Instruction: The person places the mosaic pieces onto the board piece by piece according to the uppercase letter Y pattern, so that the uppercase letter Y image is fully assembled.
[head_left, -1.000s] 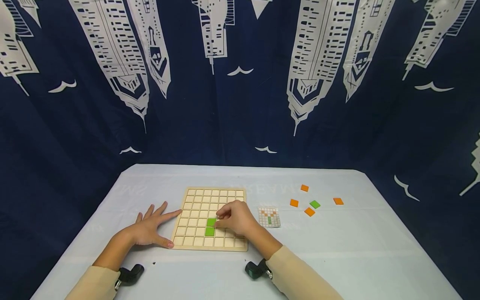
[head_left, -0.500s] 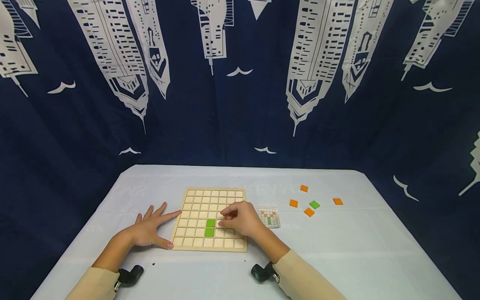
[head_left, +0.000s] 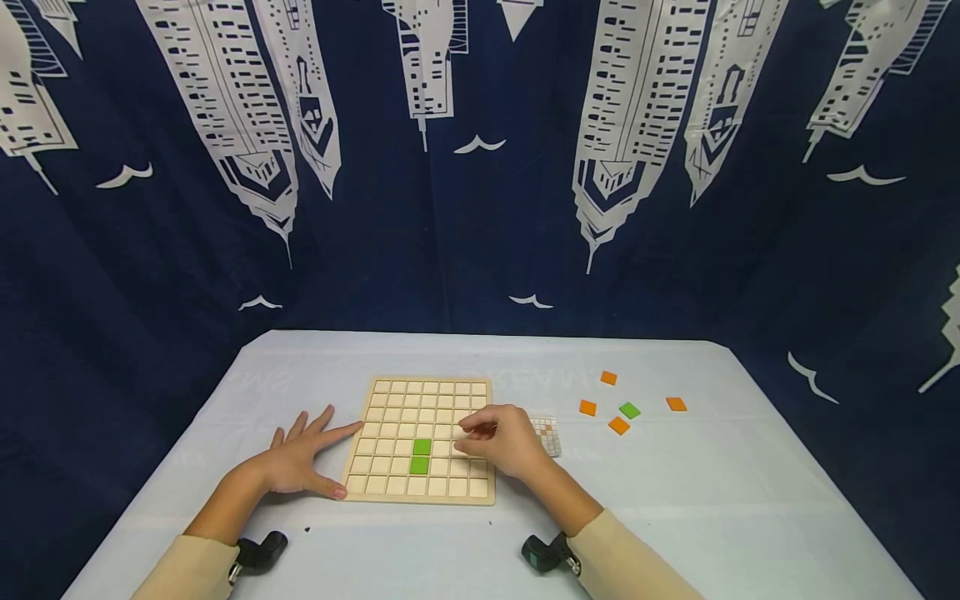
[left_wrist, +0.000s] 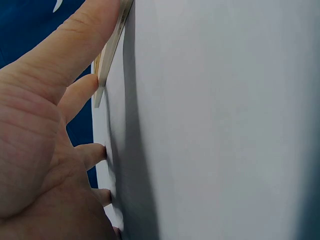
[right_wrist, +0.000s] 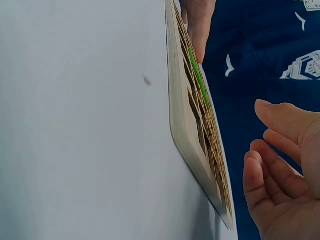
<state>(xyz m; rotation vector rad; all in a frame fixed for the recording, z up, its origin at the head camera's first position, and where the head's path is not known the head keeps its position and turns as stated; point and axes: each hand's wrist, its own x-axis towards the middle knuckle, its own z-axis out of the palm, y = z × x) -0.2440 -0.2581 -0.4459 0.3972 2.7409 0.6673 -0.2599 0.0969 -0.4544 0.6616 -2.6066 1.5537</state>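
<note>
A pale wooden grid board (head_left: 390, 414) lies on the white table in the head view. Two green square tiles (head_left: 420, 456) sit one behind the other in neighbouring cells near its middle. My left hand (head_left: 288, 461) spreads its fingers at the board's left side, thumb and index fingertip on the edge. In the left wrist view the thumb (left_wrist: 75, 40) overlaps the board's rim. Over the right part of the board hovers my right hand (head_left: 501, 437), its fingers loosely bent. The right wrist view shows a gap between thumb (right_wrist: 280, 117) and fingers, with nothing in it.
A small printed pattern card (head_left: 549, 435) lies right of the board, partly hidden by the right hand. Beyond it are a loose green tile (head_left: 629, 411) and several orange tiles (head_left: 618, 426). A dark blue curtain (head_left: 450, 225) hangs behind the table.
My right hand has drawn back to the right, away from the green tiles, and now covers part of the card. The left hand stays in place.
</note>
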